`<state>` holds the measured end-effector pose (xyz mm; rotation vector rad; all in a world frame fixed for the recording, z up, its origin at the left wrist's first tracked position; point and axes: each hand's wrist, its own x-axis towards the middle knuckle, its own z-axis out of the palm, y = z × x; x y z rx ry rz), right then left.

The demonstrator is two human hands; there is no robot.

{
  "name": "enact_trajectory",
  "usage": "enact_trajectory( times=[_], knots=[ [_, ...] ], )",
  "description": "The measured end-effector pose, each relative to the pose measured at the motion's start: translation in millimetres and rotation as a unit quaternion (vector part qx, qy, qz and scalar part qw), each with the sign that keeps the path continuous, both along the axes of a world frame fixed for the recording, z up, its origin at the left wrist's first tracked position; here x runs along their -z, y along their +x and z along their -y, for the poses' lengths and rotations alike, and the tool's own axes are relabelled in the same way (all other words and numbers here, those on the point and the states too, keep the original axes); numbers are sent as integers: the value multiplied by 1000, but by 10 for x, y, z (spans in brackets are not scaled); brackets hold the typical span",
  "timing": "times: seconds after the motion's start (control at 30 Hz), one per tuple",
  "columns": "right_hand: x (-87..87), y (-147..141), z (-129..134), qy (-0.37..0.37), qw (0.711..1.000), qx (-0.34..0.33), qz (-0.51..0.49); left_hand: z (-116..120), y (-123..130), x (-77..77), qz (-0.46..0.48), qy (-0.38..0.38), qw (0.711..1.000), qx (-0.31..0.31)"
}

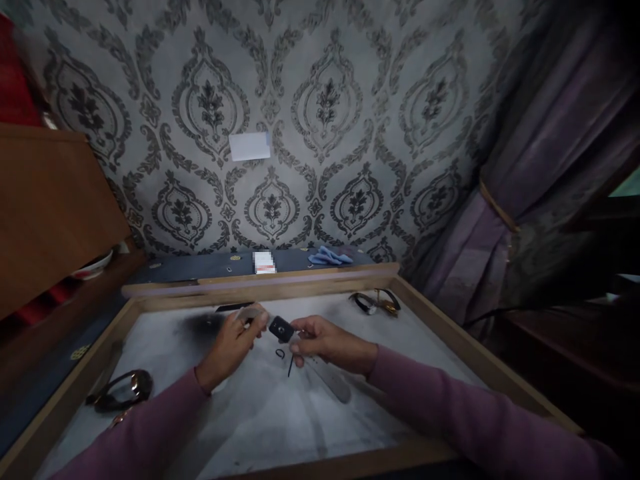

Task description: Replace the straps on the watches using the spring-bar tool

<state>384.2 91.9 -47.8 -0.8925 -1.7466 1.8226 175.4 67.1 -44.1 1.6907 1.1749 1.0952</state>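
Observation:
In the head view, a small dark smartwatch [281, 329] is held between my two hands, its dark back or face toward me. My right hand [323, 343] is closed on its right side, and a pale grey strap [333, 383] hangs below those fingers. My left hand [234, 343] pinches a pale strap-like piece [246, 312] at the watch's left side; whether it joins the watch I cannot tell. Just under the watch are a small black loop [280, 354] and a thin dark stick [290, 365].
The wood-framed tray [270, 292] has a white lining. Wristwatches [123, 392] lie at its left, and others [375, 303] at the back right. A dark flat strip [235, 307] is behind my left hand. Beyond the frame sit a small box [264, 262] and a blue cloth [330, 255].

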Motion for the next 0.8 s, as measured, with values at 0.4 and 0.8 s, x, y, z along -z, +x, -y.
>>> enact_trajectory(
  times=[0.4, 0.8],
  knots=[
    [15, 172, -206, 8, 996, -35, 87, 12, -132, -246, -29, 33, 997, 64],
    [110, 293, -367, -67, 983, -140, 103, 39, -76, -209, -120, -45, 981, 145]
  ],
)
